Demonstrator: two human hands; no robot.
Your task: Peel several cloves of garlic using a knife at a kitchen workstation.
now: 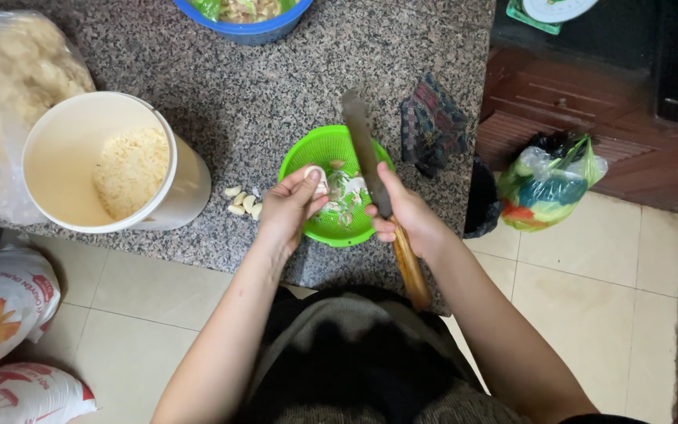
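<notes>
Head view, left to right: white tub of pale shreds on the granite counter, peeled garlic cloves just beside it. Left hand pinches a garlic clove over the green colander. Right hand is clamped on a wooden-handled cleaver, blade across the colander. Plaid cloth right, plastic bag on the floor.

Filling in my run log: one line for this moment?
left hand: holds garlic clove | right hand: grips knife | both over green colander
</notes>
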